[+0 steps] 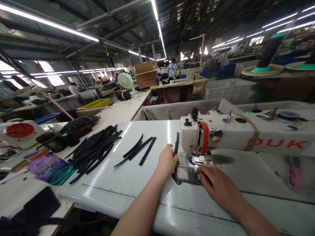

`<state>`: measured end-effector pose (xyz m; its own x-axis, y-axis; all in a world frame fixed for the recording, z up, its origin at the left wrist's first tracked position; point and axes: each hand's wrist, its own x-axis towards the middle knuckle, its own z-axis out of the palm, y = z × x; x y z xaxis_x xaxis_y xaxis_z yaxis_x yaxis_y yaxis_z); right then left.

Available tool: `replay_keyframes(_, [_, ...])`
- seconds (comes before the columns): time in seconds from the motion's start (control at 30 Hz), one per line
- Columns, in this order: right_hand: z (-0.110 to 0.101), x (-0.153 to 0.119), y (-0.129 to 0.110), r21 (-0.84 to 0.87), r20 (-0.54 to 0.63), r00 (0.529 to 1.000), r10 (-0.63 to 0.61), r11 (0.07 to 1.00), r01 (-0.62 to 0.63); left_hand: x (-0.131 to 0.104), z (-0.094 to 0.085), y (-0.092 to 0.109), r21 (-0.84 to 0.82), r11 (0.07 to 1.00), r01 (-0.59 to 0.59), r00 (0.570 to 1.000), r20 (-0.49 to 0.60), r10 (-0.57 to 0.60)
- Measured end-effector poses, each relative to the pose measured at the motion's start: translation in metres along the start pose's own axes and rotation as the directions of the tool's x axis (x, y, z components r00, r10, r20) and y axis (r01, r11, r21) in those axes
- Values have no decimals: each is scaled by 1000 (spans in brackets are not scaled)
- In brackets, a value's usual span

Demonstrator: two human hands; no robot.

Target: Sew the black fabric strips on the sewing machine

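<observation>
A white sewing machine (221, 131) with an orange guard over its needle area stands on the pale table. Just left of its presser foot (196, 160), my left hand (167, 161) is closed on a short black strip (176, 144), which sticks up past the fingers. My right hand (216, 178) rests at the front right of the presser foot, with thumb and fingers drawn together at the metal plate (188, 173). Whatever lies between those fingertips is too small to make out. Several loose black strips (137, 149) lie left of my left hand.
A heap of black strips (98, 149) covers the table's left part, near a purple and teal pouch (50, 167). Pink-handled thread snips (294, 173) lie at the right. Behind stand a fan (126, 81), a cardboard box (145, 74) and a cloth-lined trough (177, 110).
</observation>
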<state>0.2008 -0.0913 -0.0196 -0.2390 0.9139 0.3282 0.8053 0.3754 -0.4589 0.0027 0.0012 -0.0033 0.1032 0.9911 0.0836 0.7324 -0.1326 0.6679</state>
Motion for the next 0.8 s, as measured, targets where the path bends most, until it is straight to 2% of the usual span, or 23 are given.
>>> replay_keyframes(0.1, [-3,-1,-4,94,-3,999,34,995,-34,0,-13,0,-162,980,111,986,144,-88])
replay_keyframes(0.17, [-6,-2,-11,217,44,995,86,972,-93,-4,-26,3,-309,936,167,948,312,-65])
replay_keyframes(0.2, [-9,-2,-14,288,91,990,106,949,-128,-7,-32,5,-385,903,191,905,426,-9])
replay_keyframes(0.23, [-12,-2,-18,356,150,982,112,921,-159,-12,-38,7,-461,859,225,835,545,74])
replay_keyframes(0.27, [-15,-3,-22,416,209,973,97,892,-178,-16,-42,9,-530,804,271,743,646,175])
replay_keyframes(0.3, [-18,-3,-25,462,261,963,65,868,-184,-21,-44,12,-571,757,317,649,713,265])
replay_keyframes(0.33, [-20,-3,-27,497,303,953,26,849,-181,-26,-45,15,-594,721,357,574,748,333])
replay_keyframes(0.37, [-22,-4,-28,519,334,942,-10,837,-175,-29,-44,17,-600,705,379,528,766,368])
replay_keyframes(0.4, [-23,-4,-29,529,358,933,-34,831,-172,-32,-43,19,-600,697,393,508,773,379])
replay_keyframes(0.53, [-23,-8,-28,519,399,915,-65,838,-167,-38,-39,21,-612,659,437,514,771,375])
replay_keyframes(0.63, [-22,-9,-29,502,400,911,-100,856,-127,-38,-42,20,-637,624,452,507,760,407])
replay_keyframes(0.8, [-23,-11,-29,468,361,921,-148,883,-41,-39,-58,23,-689,600,406,584,701,409])
